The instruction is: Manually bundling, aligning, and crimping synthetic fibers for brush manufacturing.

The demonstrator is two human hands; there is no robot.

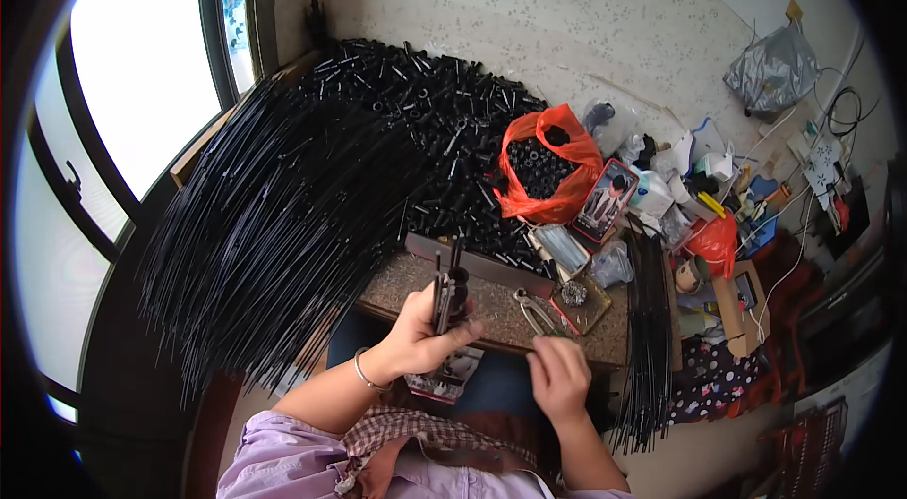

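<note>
The left hand closes around dark tubular pieces, held upright over the front edge of the speckled tabletop; the step in hand looks like holding these steady. The right hand is curled near that edge, beside the pliers; I cannot tell whether its fingers pinch anything. Handling the pieces two-handed would call for bringing it leftward, fingertips aligned.

Window — hanging grey bag

Black cylindrical parts, roughly upright, bunched in left fingers.
</note>
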